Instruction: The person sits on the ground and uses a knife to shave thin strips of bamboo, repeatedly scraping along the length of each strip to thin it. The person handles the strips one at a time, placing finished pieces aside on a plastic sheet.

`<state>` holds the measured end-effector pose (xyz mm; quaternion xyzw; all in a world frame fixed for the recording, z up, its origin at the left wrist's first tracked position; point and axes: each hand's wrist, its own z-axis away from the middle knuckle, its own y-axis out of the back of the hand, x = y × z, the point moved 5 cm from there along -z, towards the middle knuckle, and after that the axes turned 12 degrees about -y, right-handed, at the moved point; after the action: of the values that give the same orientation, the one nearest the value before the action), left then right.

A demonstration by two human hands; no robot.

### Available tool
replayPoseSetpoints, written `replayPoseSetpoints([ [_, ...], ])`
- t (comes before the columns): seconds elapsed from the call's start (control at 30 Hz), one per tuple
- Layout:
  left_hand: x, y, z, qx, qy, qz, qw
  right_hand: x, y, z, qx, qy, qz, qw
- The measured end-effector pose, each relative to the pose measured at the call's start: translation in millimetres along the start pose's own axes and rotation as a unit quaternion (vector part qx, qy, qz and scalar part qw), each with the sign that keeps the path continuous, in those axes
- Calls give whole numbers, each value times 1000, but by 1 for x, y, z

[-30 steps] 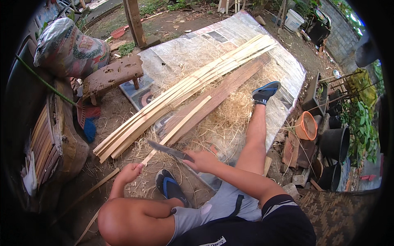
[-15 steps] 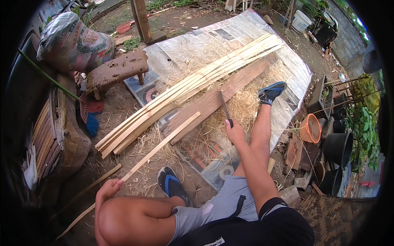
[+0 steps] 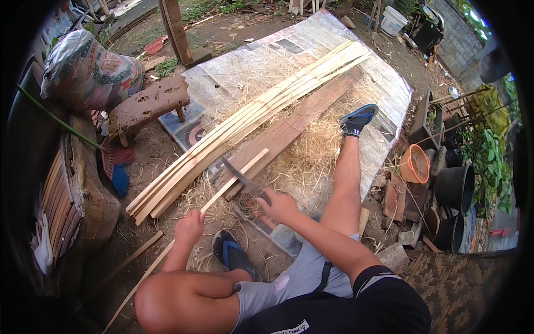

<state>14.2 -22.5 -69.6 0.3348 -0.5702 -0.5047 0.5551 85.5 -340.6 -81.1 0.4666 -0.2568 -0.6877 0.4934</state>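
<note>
My left hand [image 3: 190, 226] is closed around a long, thin strip of pale wood, likely bamboo [image 3: 233, 179]. One end of the strip rests over a brown plank [image 3: 295, 127]; the other trails back past my left knee. In my right hand [image 3: 278, 207] is a knife [image 3: 245, 179] with a dark handle, its long blade pointing up and left across the strip. Left of the plank lies a bundle of several similar pale strips [image 3: 250, 119]. Curly shavings [image 3: 311, 146] are heaped between the plank and my outstretched right leg.
A printed sheet [image 3: 222, 71] covers the ground under the wood. Left are a low worn bench [image 3: 150, 106], a stuffed sack [image 3: 92, 69] and a blue-tipped broom [image 3: 119, 179]. To the right stand an orange basket [image 3: 415, 164] and black pots [image 3: 455, 186]. A wooden post [image 3: 175, 33] rises behind.
My left hand has slid forward along the strip, away from my knee. My right hand has brought the knife back and left, from over the plank to across the strip.
</note>
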Motion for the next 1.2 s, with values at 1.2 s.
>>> replayPoseSetpoints([
  [1.2, -19, 18, 25, -196, 180, 436, 860, 105, 66, -37, 114, -159, -98, 976],
])
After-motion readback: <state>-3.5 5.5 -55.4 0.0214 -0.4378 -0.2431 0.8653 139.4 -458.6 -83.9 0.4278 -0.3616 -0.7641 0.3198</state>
